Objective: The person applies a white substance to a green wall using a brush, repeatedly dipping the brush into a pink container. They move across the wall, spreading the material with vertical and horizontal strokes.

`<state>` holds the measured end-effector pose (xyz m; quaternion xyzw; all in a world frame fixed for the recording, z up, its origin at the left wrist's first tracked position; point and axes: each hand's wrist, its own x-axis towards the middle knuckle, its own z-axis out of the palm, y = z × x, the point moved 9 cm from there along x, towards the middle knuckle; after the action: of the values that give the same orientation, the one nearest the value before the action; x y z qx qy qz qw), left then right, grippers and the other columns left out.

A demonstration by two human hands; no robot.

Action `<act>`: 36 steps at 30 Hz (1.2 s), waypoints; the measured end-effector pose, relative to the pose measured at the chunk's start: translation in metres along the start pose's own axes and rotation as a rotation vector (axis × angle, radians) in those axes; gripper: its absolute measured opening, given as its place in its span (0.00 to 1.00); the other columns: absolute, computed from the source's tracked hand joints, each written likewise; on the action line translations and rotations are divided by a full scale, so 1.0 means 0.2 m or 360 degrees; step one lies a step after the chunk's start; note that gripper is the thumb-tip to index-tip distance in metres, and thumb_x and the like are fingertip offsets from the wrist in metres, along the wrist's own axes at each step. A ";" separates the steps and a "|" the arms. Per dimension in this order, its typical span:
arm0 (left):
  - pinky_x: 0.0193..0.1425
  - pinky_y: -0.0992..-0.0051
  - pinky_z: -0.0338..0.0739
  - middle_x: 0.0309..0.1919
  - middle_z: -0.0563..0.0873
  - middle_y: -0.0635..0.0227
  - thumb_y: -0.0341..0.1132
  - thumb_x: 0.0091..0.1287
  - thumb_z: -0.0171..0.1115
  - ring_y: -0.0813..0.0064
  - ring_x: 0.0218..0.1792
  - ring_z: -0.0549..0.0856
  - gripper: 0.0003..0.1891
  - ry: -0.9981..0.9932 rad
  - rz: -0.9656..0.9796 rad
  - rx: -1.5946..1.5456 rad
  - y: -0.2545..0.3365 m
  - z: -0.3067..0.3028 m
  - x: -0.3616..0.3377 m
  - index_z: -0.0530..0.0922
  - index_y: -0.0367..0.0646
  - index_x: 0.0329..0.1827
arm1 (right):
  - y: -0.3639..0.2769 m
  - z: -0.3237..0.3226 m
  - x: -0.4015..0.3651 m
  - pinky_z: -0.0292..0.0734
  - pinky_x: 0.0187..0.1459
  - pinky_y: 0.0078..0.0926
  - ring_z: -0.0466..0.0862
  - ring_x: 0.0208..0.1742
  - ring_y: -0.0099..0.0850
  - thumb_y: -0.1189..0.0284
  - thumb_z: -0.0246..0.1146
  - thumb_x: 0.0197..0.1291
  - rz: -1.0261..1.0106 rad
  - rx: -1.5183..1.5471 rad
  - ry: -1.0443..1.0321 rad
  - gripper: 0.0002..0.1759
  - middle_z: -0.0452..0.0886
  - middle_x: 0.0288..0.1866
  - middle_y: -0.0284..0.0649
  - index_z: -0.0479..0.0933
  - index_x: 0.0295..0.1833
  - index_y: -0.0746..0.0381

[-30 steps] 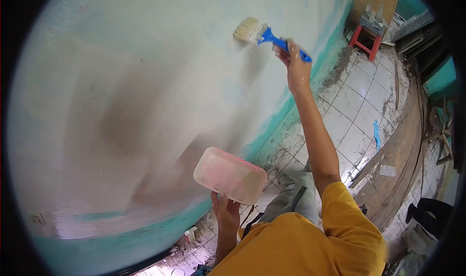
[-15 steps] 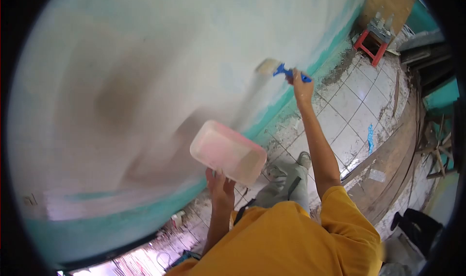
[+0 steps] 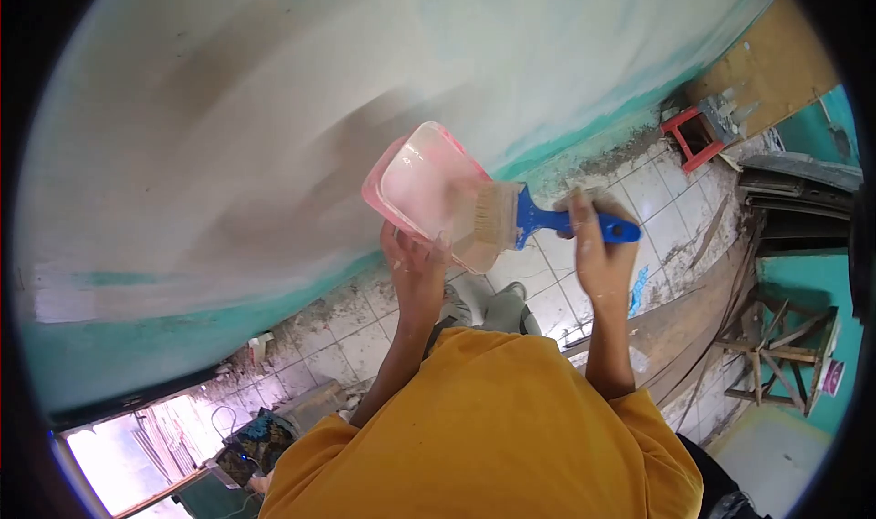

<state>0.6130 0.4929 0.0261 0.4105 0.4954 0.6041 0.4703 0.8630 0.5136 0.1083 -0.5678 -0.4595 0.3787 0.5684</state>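
Note:
A pink tray (image 3: 387, 187) with whitish contents is held up by my left hand (image 3: 416, 256), whose fingers grip its near edge. My right hand (image 3: 595, 245) is closed round the blue handle of a wide paintbrush (image 3: 495, 216). The pale bristles are over the right end of the tray, at its rim; whether they touch the contents I cannot tell. Behind the tray stands a wall (image 3: 301, 108), whitish above with a green band (image 3: 538, 158) along its foot.
Dirty white floor tiles (image 3: 538, 263) lie below. A red stool (image 3: 695, 140) stands at the upper right, near stacked dark panels (image 3: 803, 190). A wooden frame (image 3: 776, 355) is at the right, and brown boards (image 3: 693, 309) lie on the floor. A bright opening (image 3: 119, 455) shows at the lower left.
My right hand has brought the brush away from the wall side, down to the tray. The tray has moved slightly right and is turned and tilted differently. The view has shifted.

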 end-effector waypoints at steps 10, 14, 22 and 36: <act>0.72 0.57 0.68 0.70 0.63 0.55 0.24 0.65 0.62 0.62 0.72 0.66 0.42 -0.0117 0.0188 -0.0015 0.00 0.41 -0.07 0.44 0.45 0.76 | 0.16 -0.19 0.14 0.71 0.26 0.30 0.78 0.19 0.33 0.64 0.60 0.67 -0.0007 -0.0432 -0.0106 0.17 0.78 0.17 0.43 0.82 0.31 0.67; 0.71 0.57 0.69 0.69 0.63 0.54 0.23 0.65 0.61 0.62 0.71 0.67 0.42 -0.0073 0.0161 0.0050 -0.04 0.49 -0.08 0.43 0.43 0.76 | 0.17 -0.27 0.16 0.72 0.26 0.29 0.80 0.19 0.32 0.65 0.60 0.67 0.0026 -0.0448 -0.0083 0.17 0.78 0.17 0.43 0.82 0.32 0.67; 0.68 0.62 0.70 0.68 0.65 0.54 0.27 0.68 0.62 0.65 0.68 0.69 0.41 0.0074 -0.0064 -0.0183 -0.15 0.57 -0.09 0.43 0.39 0.75 | 0.17 -0.50 0.17 0.73 0.26 0.26 0.81 0.20 0.27 0.65 0.60 0.69 0.0016 -0.0440 0.0054 0.17 0.78 0.16 0.42 0.83 0.33 0.68; 0.67 0.65 0.72 0.68 0.66 0.56 0.33 0.73 0.60 0.67 0.69 0.69 0.35 0.0018 -0.0274 -0.0176 -0.30 0.57 -0.01 0.47 0.39 0.74 | 0.13 -0.59 0.24 0.74 0.27 0.24 0.82 0.21 0.26 0.66 0.58 0.70 -0.0062 -0.0601 0.0299 0.18 0.80 0.17 0.40 0.82 0.32 0.68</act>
<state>0.7328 0.5197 -0.0142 0.3365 0.4973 0.5902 0.5396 0.9917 0.5265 0.0940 -0.6880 -0.4782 0.2202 0.4995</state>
